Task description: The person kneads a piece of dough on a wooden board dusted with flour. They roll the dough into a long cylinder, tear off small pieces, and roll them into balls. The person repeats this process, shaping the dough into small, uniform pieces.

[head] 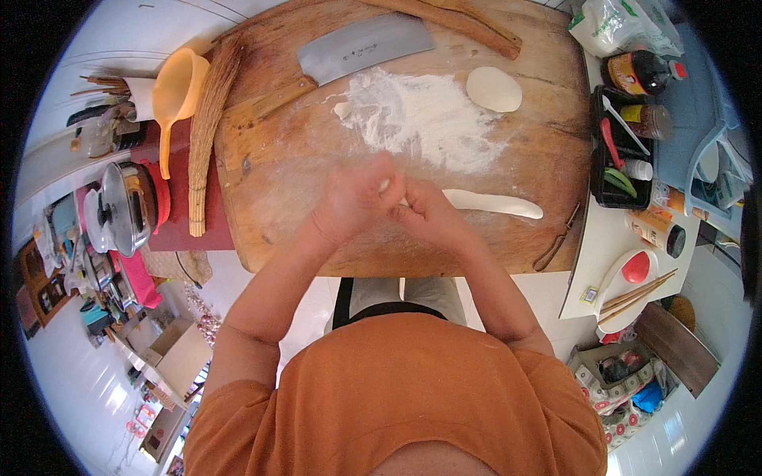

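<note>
My left hand is curled and blurred over the near part of a wooden board. Pressed close to it, my right hand has its fingers bent. A bit of pale dough shows between the fingers; most of it is hidden by the hands. A rope of dough lies on the board just right of my right hand. Beyond the hands is a patch of white flour, with a round flat piece of dough at its right and a small dough lump at its left.
A cleaver lies at the back, a wooden stick behind it. A straw brush and a yellow ladle are left. A small knife lies at the right edge, near a black tray and a sauce bottle.
</note>
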`<state>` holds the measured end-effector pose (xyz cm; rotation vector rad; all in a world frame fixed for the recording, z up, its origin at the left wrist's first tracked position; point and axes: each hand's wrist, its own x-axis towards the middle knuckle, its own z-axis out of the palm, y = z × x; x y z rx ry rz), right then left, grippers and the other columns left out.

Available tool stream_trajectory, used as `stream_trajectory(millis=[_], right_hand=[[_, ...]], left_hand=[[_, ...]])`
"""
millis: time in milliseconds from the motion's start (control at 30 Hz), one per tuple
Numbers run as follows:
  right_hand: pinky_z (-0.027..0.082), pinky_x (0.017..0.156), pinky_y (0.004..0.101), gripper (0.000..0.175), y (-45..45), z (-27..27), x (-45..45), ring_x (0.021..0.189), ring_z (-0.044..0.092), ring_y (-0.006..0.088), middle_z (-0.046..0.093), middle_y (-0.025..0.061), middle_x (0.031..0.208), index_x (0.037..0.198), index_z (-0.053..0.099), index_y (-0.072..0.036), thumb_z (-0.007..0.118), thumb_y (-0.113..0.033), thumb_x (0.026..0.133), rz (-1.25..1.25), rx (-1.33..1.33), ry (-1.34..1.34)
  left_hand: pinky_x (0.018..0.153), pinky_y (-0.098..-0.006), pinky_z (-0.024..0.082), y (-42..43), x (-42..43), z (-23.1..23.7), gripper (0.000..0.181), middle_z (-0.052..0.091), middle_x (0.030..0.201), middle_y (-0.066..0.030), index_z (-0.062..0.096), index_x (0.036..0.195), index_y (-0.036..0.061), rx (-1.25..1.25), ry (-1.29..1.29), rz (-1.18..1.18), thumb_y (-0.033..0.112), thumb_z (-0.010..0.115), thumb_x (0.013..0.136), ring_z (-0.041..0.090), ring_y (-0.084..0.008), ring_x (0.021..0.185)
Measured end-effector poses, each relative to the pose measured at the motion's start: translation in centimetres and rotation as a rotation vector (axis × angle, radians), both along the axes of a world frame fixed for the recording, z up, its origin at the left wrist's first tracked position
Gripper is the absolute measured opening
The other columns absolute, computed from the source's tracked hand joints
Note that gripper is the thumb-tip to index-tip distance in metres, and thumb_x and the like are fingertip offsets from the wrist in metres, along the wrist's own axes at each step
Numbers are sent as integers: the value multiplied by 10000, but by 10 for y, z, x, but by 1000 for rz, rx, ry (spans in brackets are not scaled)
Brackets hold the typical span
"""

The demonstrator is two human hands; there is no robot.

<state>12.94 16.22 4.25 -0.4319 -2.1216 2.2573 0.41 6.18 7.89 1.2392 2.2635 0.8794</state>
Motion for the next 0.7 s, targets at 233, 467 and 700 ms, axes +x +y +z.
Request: stream_trajectory(millis=[233,467,700], right_hand=[[423,795,248,488,9,8,3,861,518,107,569,16,882,1335,368,-57,529,-49,874,-47,-72,-93],[471,775,260,871,-12,-33,6,842,584,122,640,63,968,1480,4,-17,577,-16,825,-237,-78,-244],[477,814,339,817,-17,-19,4,947,604,242,652,151,996,1464,147,-42,613,-67,792,-218,79,-314]], left_hand=[[734,-443,465,35,-94,-44,344,621,826,-205,635,929,32,-289,182,107,368,582,875,594,-387,788],[789,-444,476,3,-51,-32,437,621,915,-244,614,987,21,-167,336,80,437,579,859,575,-384,966],[593,-413,485,-6,19,-26,337,620,697,-159,625,865,73,-408,-5,25,399,664,789,631,-349,684]])
